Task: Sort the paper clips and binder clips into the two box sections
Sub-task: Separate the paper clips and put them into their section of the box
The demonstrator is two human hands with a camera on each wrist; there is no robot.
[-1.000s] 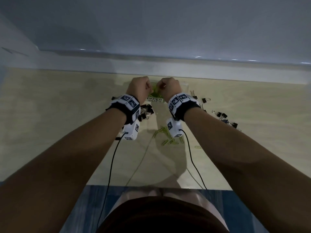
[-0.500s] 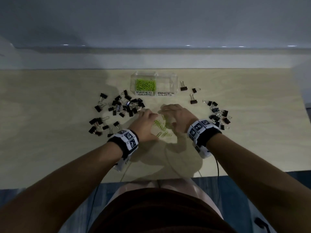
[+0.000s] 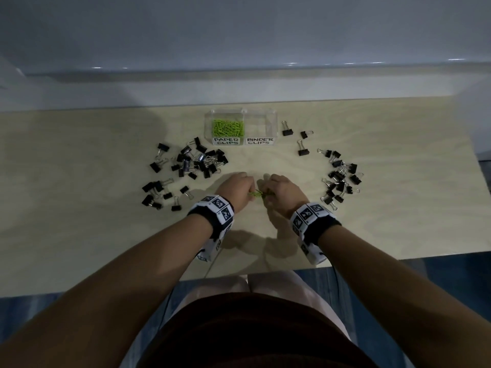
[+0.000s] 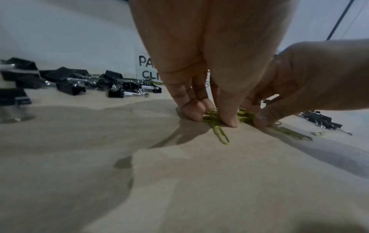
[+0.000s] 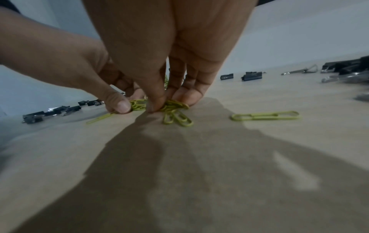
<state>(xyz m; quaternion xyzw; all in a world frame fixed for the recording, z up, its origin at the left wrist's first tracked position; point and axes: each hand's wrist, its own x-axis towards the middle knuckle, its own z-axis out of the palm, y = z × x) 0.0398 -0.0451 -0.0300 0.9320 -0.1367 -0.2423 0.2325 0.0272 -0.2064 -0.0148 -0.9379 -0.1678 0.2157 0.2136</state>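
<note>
Pinching green paper clips (image 5: pixel 175 110) | both hands' fingers (image 4: pixel 229 119) curled | stray clip (image 5: pixel 265 117) seemingly wrist-view only

My left hand (image 4: pixel 207 52) pinches green paper clips (image 4: pixel 216 122) against the table (image 4: pixel 179 181), one poking out toward me. My right hand (image 4: pixel 311 83) pinches the same bunch. Black binder clips (image 4: pixel 79 83) lie left, the box label (image 4: pixel 148 69) behind.

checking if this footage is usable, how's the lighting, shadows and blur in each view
Head view: dim overall, yet the box labels stay readable; the hands cast soft shadows on the table towards the person. Left wrist view: wide-angle stretch, left hand looms large, binder clips slightly soft. Right wrist view: a broad hand shadow darkens the foreground, green paper clips fairly sharp.
</note>
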